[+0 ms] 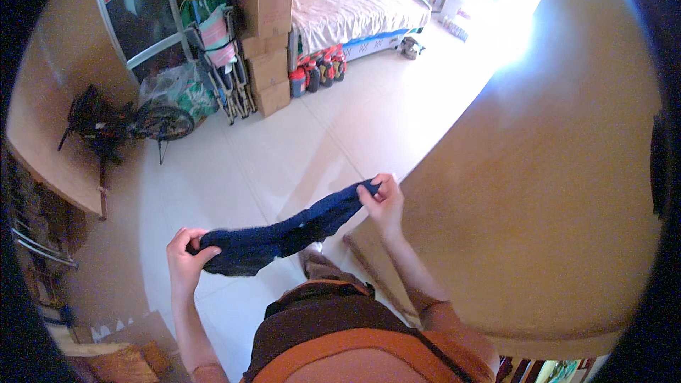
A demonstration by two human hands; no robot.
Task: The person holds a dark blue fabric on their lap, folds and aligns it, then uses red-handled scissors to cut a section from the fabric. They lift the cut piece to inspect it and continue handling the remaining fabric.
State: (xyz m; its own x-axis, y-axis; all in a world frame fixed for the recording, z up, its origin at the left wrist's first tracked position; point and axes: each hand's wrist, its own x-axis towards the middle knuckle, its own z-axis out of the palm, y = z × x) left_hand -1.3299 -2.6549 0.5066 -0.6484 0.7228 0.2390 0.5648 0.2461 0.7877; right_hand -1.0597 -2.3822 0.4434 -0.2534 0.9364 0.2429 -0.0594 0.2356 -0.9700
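Note:
A dark navy cloth item (287,234), possibly a garment, is stretched between my two hands above the tiled floor. My left hand (186,255) pinches its left end between thumb and fingers. Higher up and to the right, my right hand (384,197) grips the other end, which narrows at the fingers. The cloth hangs in a long, slightly sagging strip, its lower edge uneven. Whether it is folded cannot be told. Below it, part of a leg and a shoe show in front of my orange and dark brown clothing.
A large tan wall or panel (532,197) fills the right side. Ahead stand stacked cardboard boxes (268,64), a cloth-covered bed or table (362,10), bottles (324,72) and folded metal-framed items (226,69). A small-wheeled bicycle (162,122) is at the left.

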